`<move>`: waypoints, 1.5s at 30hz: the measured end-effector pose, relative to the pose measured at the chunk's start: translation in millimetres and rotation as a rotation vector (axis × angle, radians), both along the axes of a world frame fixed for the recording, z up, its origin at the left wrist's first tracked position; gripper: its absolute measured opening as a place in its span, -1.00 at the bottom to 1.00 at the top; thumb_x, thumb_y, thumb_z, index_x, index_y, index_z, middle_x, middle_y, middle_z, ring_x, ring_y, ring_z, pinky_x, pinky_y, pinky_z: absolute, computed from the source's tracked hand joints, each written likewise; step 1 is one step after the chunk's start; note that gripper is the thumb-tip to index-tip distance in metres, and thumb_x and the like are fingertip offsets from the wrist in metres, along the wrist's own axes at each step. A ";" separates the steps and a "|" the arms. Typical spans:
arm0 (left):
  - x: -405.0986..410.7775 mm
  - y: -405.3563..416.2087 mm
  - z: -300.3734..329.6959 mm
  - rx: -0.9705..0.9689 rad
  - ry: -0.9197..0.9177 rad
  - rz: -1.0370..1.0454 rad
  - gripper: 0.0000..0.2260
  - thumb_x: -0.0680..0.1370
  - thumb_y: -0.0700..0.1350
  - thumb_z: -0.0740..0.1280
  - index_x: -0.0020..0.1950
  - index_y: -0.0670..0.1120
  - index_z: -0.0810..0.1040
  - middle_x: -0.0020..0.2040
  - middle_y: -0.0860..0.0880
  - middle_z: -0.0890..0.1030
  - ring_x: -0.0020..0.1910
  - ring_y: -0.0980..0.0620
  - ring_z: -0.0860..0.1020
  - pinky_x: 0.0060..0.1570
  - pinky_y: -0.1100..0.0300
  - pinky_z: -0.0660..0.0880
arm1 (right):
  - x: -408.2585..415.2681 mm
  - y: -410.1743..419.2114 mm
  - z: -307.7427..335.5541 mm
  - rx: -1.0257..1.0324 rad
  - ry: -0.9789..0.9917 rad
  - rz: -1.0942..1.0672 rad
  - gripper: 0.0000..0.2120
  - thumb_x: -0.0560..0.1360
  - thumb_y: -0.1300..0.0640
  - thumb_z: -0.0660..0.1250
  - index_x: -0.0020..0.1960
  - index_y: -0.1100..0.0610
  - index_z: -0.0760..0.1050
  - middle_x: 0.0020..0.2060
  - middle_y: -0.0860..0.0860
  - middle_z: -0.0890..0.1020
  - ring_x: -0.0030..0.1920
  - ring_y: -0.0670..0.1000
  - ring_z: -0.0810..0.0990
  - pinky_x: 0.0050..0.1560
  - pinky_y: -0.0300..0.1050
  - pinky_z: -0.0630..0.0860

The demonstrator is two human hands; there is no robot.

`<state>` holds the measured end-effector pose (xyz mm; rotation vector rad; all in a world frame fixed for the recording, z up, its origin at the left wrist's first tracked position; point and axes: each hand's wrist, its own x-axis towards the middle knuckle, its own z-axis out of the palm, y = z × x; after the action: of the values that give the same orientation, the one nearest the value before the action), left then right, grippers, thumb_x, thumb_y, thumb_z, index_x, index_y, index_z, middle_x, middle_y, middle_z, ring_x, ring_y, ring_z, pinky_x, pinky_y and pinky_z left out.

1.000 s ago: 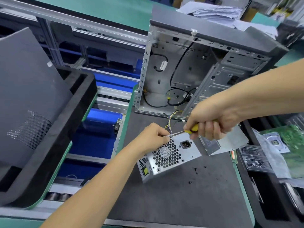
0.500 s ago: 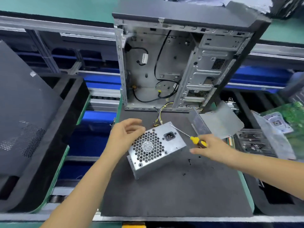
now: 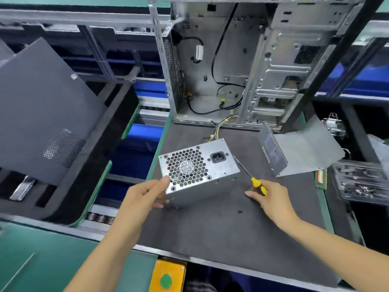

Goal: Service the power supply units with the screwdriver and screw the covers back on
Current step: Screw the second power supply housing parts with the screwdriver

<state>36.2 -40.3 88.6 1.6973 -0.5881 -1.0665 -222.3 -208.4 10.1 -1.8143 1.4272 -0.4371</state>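
A silver power supply unit (image 3: 202,165) with a honeycomb fan grille and a mains socket stands tilted on the dark grey mat (image 3: 210,228). My left hand (image 3: 147,192) grips its lower left corner, thumb on the grille face. My right hand (image 3: 267,197) holds a yellow-and-black screwdriver (image 3: 255,183); its shaft points up-left toward the unit's right edge. A bent metal cover (image 3: 303,148) lies on the mat to the right. A small black screw (image 3: 239,211) lies loose on the mat below the unit.
An open computer case (image 3: 252,60) with loose cables stands at the back of the mat. A dark side panel (image 3: 42,106) leans in a black foam tray at left. Parts trays (image 3: 357,182) sit at right. A yellow box with a green button (image 3: 166,279) is at the front edge.
The screwdriver came off the unit's top and now sits at its right side, lower. My left hand shifted from the top to the lower left corner. The camera view moved down.
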 end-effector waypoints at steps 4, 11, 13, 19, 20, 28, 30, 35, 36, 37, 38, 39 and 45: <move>-2.3 6.4 0.2 -0.071 0.058 0.009 -0.67 0.39 0.18 0.47 -0.40 -0.05 0.60 -0.35 0.01 0.55 -0.21 0.04 0.56 -0.01 0.06 0.47 | -3.3 0.6 23.3 -0.008 -0.064 -0.055 -0.85 0.42 0.13 0.49 -0.25 0.17 0.57 -0.49 0.07 0.54 -0.51 -0.10 0.42 -0.42 -0.34 0.31; 0.4 5.0 5.1 -0.103 0.138 -0.019 -0.76 0.49 -0.04 0.42 -0.36 -0.06 0.61 -0.33 0.02 0.53 -0.24 0.11 0.52 -0.06 0.14 0.45 | 48.1 41.3 126.0 -0.177 -0.506 0.125 -0.92 0.40 0.15 0.48 -0.25 0.01 0.63 -0.46 -0.04 0.62 -0.49 -0.16 0.49 -0.45 -0.41 0.39; -0.8 3.5 2.3 -0.123 0.100 -0.004 -0.70 0.55 -0.12 0.38 -0.40 -0.07 0.57 -0.35 0.02 0.50 -0.25 0.10 0.49 -0.08 0.17 0.45 | 79.4 58.5 127.6 -0.235 -0.529 0.258 -0.95 0.38 0.12 0.48 -0.24 0.06 0.64 -0.40 -0.08 0.64 -0.40 -0.13 0.56 -0.35 -0.39 0.43; -4.8 0.6 2.0 -0.188 0.094 0.027 -0.70 0.51 -0.16 0.41 -0.44 -0.02 0.58 -0.37 0.01 0.49 -0.28 0.08 0.44 -0.13 0.16 0.42 | 123.9 75.6 88.1 -0.783 -0.389 0.600 -0.76 0.55 0.09 0.32 -0.17 0.20 0.66 -0.24 0.02 0.64 -0.33 0.02 0.57 -0.43 -0.10 0.48; -5.1 1.1 1.2 -0.193 0.095 0.018 -0.68 0.52 -0.16 0.40 -0.45 -0.01 0.56 -0.36 0.02 0.49 -0.27 0.07 0.44 -0.10 0.12 0.42 | 125.8 75.1 83.7 -0.851 -0.377 0.611 -0.76 0.55 0.09 0.31 -0.16 0.19 0.66 -0.24 0.03 0.64 -0.34 0.02 0.57 -0.46 -0.11 0.46; -5.0 -2.5 1.2 -0.188 0.127 0.045 -0.79 0.52 -0.13 0.40 -0.30 -0.14 0.65 -0.28 -0.07 0.59 -0.18 -0.01 0.52 0.08 -0.08 0.51 | 125.6 63.1 75.8 -1.012 -0.301 0.653 -0.83 0.53 0.18 0.35 -0.18 0.21 0.64 -0.24 0.05 0.62 -0.41 0.04 0.52 -0.55 -0.11 0.37; -4.1 -2.4 0.8 -0.186 0.128 0.038 -0.73 0.45 -0.05 0.41 -0.23 -0.28 0.62 -0.25 -0.13 0.56 -0.17 -0.04 0.50 0.09 -0.10 0.51 | 125.0 62.6 77.0 -1.024 -0.284 0.660 -0.82 0.54 0.18 0.32 -0.18 0.20 0.64 -0.25 0.04 0.61 -0.45 0.04 0.49 -0.57 -0.12 0.34; -0.4 -0.4 1.9 -0.185 0.113 -0.027 -0.79 0.47 -0.07 0.42 -0.22 -0.21 0.66 -0.23 -0.10 0.55 -0.15 -0.06 0.50 0.11 -0.12 0.50 | 122.8 62.1 78.8 -1.022 -0.251 0.695 -0.85 0.51 0.19 0.34 -0.17 0.20 0.64 -0.30 0.06 0.58 -0.49 0.06 0.41 -0.60 -0.11 0.30; 0.8 0.2 2.4 -0.183 0.110 -0.046 -0.84 0.46 -0.08 0.42 -0.22 -0.16 0.69 -0.20 -0.12 0.57 -0.12 -0.07 0.52 0.15 -0.15 0.49 | 122.1 60.9 79.0 -1.022 -0.249 0.712 -0.86 0.51 0.20 0.34 -0.17 0.21 0.63 -0.31 0.07 0.56 -0.50 0.07 0.39 -0.62 -0.11 0.29; 2.7 0.8 2.1 -0.184 0.107 -0.064 -0.86 0.45 -0.08 0.41 -0.22 -0.13 0.70 -0.18 -0.12 0.58 -0.10 -0.08 0.53 0.17 -0.17 0.48 | 121.8 59.6 79.3 -1.019 -0.246 0.734 -0.87 0.51 0.22 0.35 -0.17 0.22 0.63 -0.32 0.08 0.55 -0.51 0.09 0.38 -0.64 -0.11 0.29; 4.6 1.3 1.9 -0.186 0.102 -0.083 -0.87 0.44 -0.08 0.41 -0.21 -0.11 0.71 -0.18 -0.12 0.58 -0.09 -0.08 0.54 0.19 -0.18 0.47 | 121.9 58.5 79.7 -1.016 -0.236 0.755 -0.89 0.50 0.24 0.36 -0.17 0.23 0.62 -0.33 0.09 0.55 -0.52 0.10 0.38 -0.65 -0.11 0.29; 6.1 1.6 2.1 -0.187 0.098 -0.098 -0.87 0.43 -0.09 0.41 -0.21 -0.11 0.71 -0.19 -0.10 0.58 -0.09 -0.07 0.55 0.20 -0.19 0.46 | 121.7 57.7 80.4 -1.012 -0.220 0.773 -0.92 0.48 0.27 0.38 -0.18 0.23 0.62 -0.33 0.09 0.54 -0.52 0.12 0.38 -0.66 -0.10 0.30; 8.8 2.0 2.5 -0.174 0.082 -0.127 -0.93 0.39 -0.10 0.44 -0.28 -0.03 0.70 -0.26 0.03 0.53 -0.16 0.07 0.51 0.05 0.04 0.43 | 117.4 52.4 86.9 -0.934 -0.181 0.871 -0.85 0.47 0.30 0.28 -0.09 0.22 0.63 -0.21 0.06 0.61 -0.43 0.09 0.50 -0.63 -0.11 0.35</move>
<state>45.0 -38.3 91.1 1.4749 -0.7220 -1.1348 -105.0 -156.1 97.0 -2.7847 0.1501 -0.8343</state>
